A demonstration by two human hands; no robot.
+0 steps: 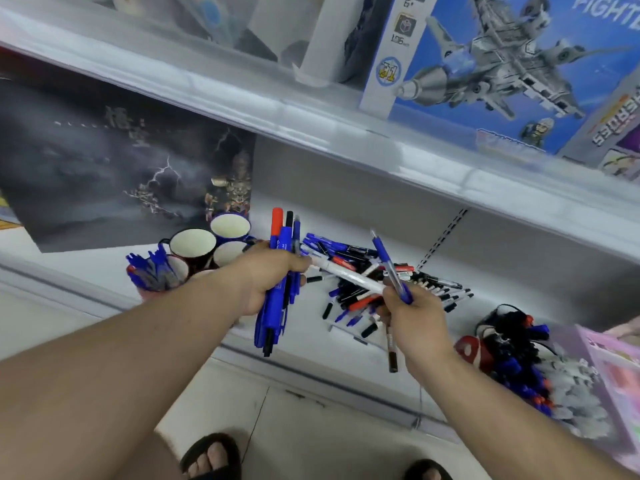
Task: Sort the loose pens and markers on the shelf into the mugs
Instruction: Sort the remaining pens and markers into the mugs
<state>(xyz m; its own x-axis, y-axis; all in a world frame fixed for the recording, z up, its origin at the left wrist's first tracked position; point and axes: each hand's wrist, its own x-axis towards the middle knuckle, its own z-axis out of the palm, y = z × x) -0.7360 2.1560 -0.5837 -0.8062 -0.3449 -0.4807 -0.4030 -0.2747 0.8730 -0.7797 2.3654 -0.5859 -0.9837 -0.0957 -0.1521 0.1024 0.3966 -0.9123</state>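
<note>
- Nearest the camera, off the shelf's front edge: right hand [410,315] curled round a blue pen [391,268] pointing up and a dark-tipped marker [391,348] hanging below, with one end of a long white marker [346,276] at its fingers.
- Alongside, left hand [268,275] clenched on a thick bundle of blue markers [275,306], red and black caps showing above the fist; thumb side touching the white marker's other end.
- Just beyond, mid-shelf: loose pile of pens and markers [374,282], blue, black and red, still sizeable.
- Toward the shelf's right end: black bag [512,344] spilling more capped markers.
- Toward the left end: cluster of mugs [194,247]; front mug [157,275] already crammed with blue pens, the others apparently empty.
- At the back: dark poster [121,161]; toy box [485,71] on the shelf above.
- Judged step: gathering by kind, sorting well short of done.
- Best handled by passing the white marker across cleanly, keeping the bundle squared and tight, then dropping it tips-down into an empty mug rather than the full one; risk of strays slipping from an overfilled fist.
</note>
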